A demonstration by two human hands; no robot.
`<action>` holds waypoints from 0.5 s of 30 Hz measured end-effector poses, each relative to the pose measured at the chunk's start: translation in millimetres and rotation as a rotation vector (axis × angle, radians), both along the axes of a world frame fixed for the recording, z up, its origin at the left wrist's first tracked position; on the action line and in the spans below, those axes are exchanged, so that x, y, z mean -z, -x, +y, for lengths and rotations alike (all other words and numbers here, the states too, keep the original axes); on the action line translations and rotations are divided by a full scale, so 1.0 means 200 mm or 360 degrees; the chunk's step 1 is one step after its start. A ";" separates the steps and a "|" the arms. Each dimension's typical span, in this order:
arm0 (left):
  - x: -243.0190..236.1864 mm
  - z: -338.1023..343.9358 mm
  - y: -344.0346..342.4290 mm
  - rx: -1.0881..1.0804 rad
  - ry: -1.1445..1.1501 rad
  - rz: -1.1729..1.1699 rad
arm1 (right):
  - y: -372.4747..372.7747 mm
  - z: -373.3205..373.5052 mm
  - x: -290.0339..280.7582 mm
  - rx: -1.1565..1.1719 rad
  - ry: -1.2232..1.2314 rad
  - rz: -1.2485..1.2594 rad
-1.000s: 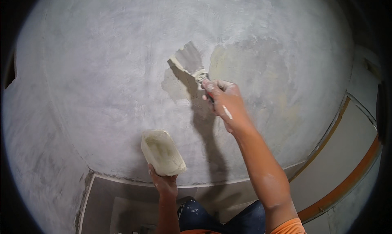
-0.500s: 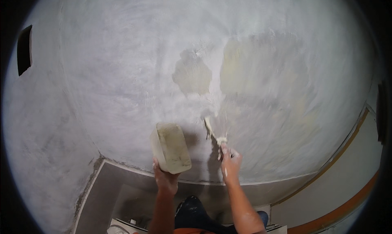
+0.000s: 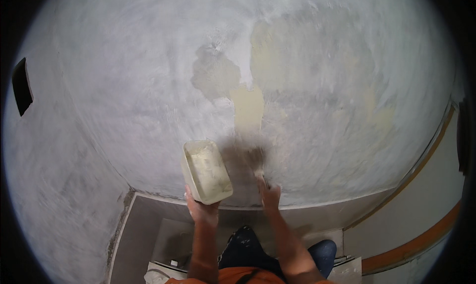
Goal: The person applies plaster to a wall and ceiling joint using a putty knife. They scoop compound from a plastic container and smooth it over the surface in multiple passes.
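Note:
My left hand (image 3: 203,212) is closed around the lower end of a pale rectangular plastic tub (image 3: 191,179), whose open side faces up at me. Cream filler smears the inside. To its right, my right hand (image 3: 270,196) grips the handle of a putty knife (image 3: 257,161), with the blade end at the wall and a shadow around it. Above the blade, a fresh cream strip of filler (image 3: 249,108) runs down the grey plastered wall (image 3: 148,85). It lies between a darker damp patch (image 3: 216,73) and a larger yellowish-grey patch (image 3: 307,56).
A dark rectangular opening (image 3: 22,88) breaks the wall at far left. Below the plaster runs a grey tiled surface (image 3: 144,224) with a pale edge. A white panel with an orange-brown border (image 3: 411,249) curves along the right. My dark trousers (image 3: 248,247) show at the bottom.
The putty knife, which carried a lump of filler, has been drawn over the wall, leaving the cream strip. My right hand is slightly lower, and the tub has tipped so its inside shows more.

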State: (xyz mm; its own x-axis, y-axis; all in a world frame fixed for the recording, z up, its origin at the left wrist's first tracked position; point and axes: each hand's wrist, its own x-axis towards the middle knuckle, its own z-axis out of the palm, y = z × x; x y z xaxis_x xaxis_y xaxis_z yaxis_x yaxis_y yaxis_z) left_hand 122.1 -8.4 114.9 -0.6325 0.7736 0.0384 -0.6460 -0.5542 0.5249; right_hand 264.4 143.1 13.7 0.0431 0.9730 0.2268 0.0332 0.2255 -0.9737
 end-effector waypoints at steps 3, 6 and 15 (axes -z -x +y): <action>0.03 -0.01 0.03 -0.0035 -0.0006 0.0031 | -0.05 -0.07 0.06 0.0181 -0.0153 -0.0196; 0.06 0.00 0.05 -0.0030 -0.0003 0.0013 | -0.08 -0.09 -0.12 0.0056 -0.0099 0.0081; 0.05 0.00 0.03 -0.0217 0.0123 0.0396 | 0.13 -0.03 -1.19 -0.0433 -0.0369 0.0425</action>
State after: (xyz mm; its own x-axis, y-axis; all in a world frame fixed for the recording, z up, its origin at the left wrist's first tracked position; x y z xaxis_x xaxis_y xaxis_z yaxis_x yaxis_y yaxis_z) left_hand 116.9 -7.6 104.6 -0.7096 0.6885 0.1494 -0.4145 -0.5794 0.7018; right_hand 238.6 136.5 251.8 -0.1208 0.8817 0.4561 -0.3035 0.4047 -0.8626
